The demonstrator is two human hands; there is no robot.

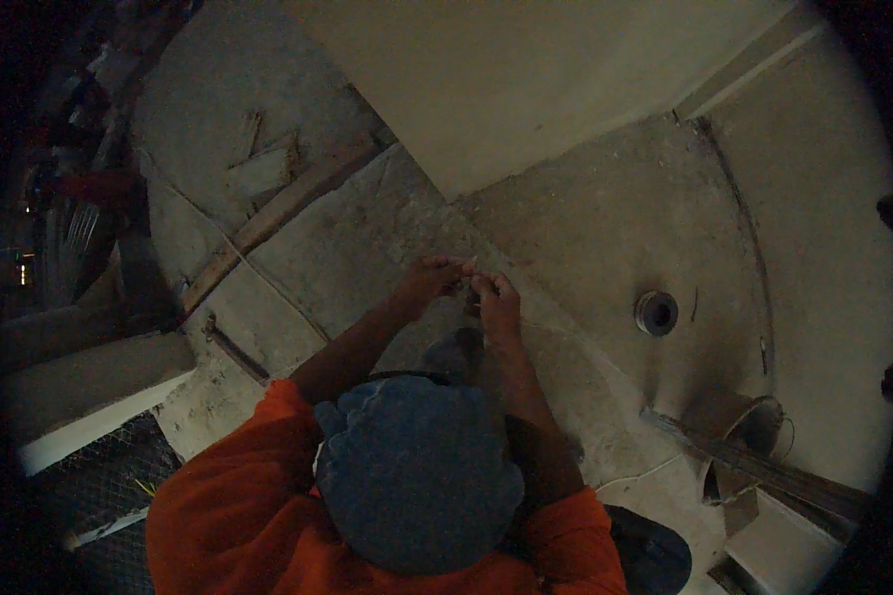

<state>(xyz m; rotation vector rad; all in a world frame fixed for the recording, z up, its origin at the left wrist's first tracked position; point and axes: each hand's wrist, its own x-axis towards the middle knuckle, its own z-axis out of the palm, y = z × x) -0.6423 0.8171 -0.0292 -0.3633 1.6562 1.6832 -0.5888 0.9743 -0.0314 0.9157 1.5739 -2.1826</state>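
My left hand (435, 282) and my right hand (498, 300) meet in front of me, above the concrete floor (387, 228). The fingers of both are closed, with thumb and fingertips pinched together. At the fingertips a small pale tip (471, 262) sticks up between the hands. It is too small and dim to name, and which hand grips it I cannot tell. Orange sleeves (258, 476) cover my upper arms. A blue cloth cap (417, 471) fills the lower middle and hides what lies beneath it.
A long wooden plank (278, 218) and a thin cable (238, 253) lie left. A pale wall corner (566, 89) stands ahead. On the right are a round spool (655, 313), a tipped bucket (759, 424), a board (764, 466) and a pale box (789, 540).
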